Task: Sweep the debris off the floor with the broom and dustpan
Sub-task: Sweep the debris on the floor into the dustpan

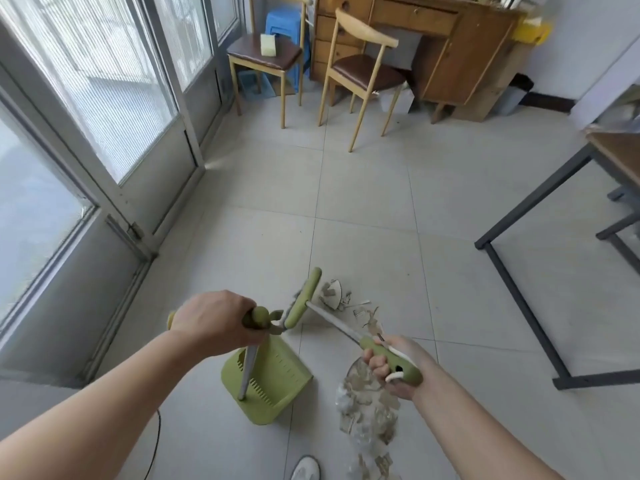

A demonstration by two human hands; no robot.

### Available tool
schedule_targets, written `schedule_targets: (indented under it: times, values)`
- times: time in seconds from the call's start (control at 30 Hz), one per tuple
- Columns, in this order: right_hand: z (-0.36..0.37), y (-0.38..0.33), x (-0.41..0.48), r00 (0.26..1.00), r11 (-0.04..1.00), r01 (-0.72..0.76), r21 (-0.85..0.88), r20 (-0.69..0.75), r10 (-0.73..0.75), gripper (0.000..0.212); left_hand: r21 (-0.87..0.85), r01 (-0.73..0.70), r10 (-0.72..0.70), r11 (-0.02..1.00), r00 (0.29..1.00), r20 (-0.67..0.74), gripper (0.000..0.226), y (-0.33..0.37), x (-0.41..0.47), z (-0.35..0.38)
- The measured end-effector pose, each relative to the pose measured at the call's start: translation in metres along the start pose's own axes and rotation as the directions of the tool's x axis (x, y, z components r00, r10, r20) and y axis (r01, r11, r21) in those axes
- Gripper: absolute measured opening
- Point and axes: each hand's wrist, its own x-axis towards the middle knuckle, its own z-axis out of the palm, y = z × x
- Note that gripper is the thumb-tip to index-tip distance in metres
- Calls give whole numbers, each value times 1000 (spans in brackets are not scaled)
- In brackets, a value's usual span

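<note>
Now the sweeping is under way: the left hand (221,320) grips the green dustpan (277,375) by its handle, the right hand (388,367) grips the broom (306,296). Debris (367,410) lies at the pan's three o'clock; next, likely, it needs drawing in.

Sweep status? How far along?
Done: little to see; the dustpan looks empty. In hand: the left hand grips the dustpan's handle and the right hand grips the broom. Left: debris lies scattered on the floor, from the broom head to the shoe.
</note>
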Motion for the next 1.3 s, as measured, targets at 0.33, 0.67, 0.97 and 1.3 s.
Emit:
schedule_targets:
  times: [0.33, 0.67, 0.97, 1.3]
  values:
    - [35, -77, 74, 999, 1000, 1, -17, 48, 0, 36, 48, 8, -6, 999, 1000, -29, 37, 14, 67, -10]
    - [8, -88, 68, 997, 971, -3, 240, 70, -14, 36, 51, -26, 26, 998, 1000, -10, 36, 31, 86, -18]
    - [-27, -33, 29, 998, 933, 59, 354, -56, -41, 36, 72, -136, 134, 988, 990, 32, 36, 34, 71, -17]
    - [-48, 59, -29, 987, 862, 133, 490, -145, -70, 30, 71, -209, 206, 975, 977, 51, 39, 20, 47, -10]
